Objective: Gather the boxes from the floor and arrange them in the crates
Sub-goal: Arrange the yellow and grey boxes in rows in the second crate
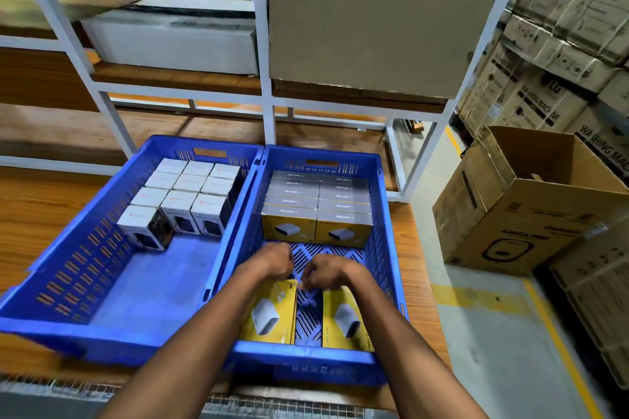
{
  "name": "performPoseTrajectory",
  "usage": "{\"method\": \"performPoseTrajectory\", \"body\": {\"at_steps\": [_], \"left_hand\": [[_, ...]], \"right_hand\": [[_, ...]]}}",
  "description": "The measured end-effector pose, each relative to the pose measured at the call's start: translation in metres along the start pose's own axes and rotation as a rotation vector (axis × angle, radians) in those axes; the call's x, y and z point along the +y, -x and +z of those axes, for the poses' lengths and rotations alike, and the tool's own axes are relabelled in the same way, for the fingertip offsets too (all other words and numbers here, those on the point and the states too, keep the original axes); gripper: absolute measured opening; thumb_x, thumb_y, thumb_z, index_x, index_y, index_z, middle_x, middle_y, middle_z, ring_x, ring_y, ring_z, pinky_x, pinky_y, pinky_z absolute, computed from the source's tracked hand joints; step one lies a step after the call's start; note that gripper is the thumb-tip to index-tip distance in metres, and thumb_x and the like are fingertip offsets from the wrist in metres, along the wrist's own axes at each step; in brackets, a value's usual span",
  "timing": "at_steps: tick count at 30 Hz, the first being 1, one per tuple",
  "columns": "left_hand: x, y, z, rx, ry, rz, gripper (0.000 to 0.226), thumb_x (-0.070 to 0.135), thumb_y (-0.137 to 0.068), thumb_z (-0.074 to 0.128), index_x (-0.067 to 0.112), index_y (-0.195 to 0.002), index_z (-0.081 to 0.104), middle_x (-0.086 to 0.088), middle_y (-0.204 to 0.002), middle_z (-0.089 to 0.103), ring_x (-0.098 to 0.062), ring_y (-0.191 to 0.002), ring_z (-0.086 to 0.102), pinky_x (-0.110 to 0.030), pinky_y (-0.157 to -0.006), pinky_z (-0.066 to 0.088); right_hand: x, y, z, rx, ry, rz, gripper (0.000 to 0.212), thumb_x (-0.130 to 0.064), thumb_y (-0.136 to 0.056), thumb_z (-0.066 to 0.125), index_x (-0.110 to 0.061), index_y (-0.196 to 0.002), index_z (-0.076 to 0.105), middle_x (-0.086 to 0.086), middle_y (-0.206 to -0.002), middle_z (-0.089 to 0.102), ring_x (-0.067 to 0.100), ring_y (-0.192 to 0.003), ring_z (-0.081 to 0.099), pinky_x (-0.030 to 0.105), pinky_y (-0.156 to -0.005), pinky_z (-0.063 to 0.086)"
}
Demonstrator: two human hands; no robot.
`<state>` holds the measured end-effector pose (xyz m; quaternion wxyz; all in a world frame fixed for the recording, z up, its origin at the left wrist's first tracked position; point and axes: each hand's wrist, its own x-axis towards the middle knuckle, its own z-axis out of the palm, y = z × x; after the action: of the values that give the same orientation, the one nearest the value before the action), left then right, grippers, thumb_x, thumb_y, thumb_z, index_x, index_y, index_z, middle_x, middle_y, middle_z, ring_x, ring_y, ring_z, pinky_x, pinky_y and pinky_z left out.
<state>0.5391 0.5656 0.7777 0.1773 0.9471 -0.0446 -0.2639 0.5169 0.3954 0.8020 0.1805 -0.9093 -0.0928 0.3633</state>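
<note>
"WASHING MACHINE" and "LG" are printed on the stacked cartons [531, 102].

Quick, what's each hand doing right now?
Left hand: fingers curled on the top edge of the left yellow box.
Right hand: fingers curled at the right yellow box; grip unclear.

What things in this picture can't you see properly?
- Head view: the fingertips of the left hand and right hand are blurred, so their grip is unclear.
- The forearms cover part of the two yellow boxes lying in the right crate.
- Print on the white boxes in the left crate is too small to read.
- The floor boxes are not in view.
</note>
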Motion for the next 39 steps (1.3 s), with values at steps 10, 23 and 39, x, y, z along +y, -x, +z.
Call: {"method": "performPoseTrajectory", "body": {"at_steps": [10, 23, 39], "left_hand": [[-0.005, 0.028, -0.003, 0.097, 0.179, 0.058, 0.034, 0.008, -0.095, 0.047, 0.015, -0.104, 0.079, -0.009, -0.113, 0.077, -0.026, -0.103, 0.071, -0.042, -0.093, 0.059], [-0.009, 0.019, 0.003, 0.294, 0.676, 0.066, 0.044, -0.006, -0.088, 0.041, 0.022, -0.086, 0.075, 0.001, -0.084, 0.077, -0.018, -0.077, 0.072, -0.041, -0.084, 0.063], [0.007, 0.041, -0.013, 0.558, 0.796, 0.094, 0.038, 0.015, -0.103, 0.058, 0.022, -0.141, 0.057, 0.0, -0.141, 0.061, -0.019, -0.128, 0.057, -0.035, -0.105, 0.045]], "right_hand": [[-0.031, -0.002, 0.021, -0.082, -0.166, 0.057, 0.039, -0.049, -0.094, 0.069, -0.013, -0.098, 0.054, 0.013, -0.085, 0.062, 0.022, -0.067, 0.057, 0.034, -0.063, 0.054], [-0.01, -0.01, 0.03, -0.055, -0.395, -0.031, 0.04, -0.044, -0.078, 0.088, -0.019, -0.086, 0.057, 0.005, -0.076, 0.05, 0.021, -0.072, 0.047, 0.034, -0.065, 0.045], [0.037, 0.004, -0.004, 0.187, -1.576, 0.085, 0.013, 0.002, -0.101, 0.059, 0.005, -0.11, 0.068, 0.018, -0.119, 0.069, 0.027, -0.11, 0.066, 0.041, -0.088, 0.06]]}}
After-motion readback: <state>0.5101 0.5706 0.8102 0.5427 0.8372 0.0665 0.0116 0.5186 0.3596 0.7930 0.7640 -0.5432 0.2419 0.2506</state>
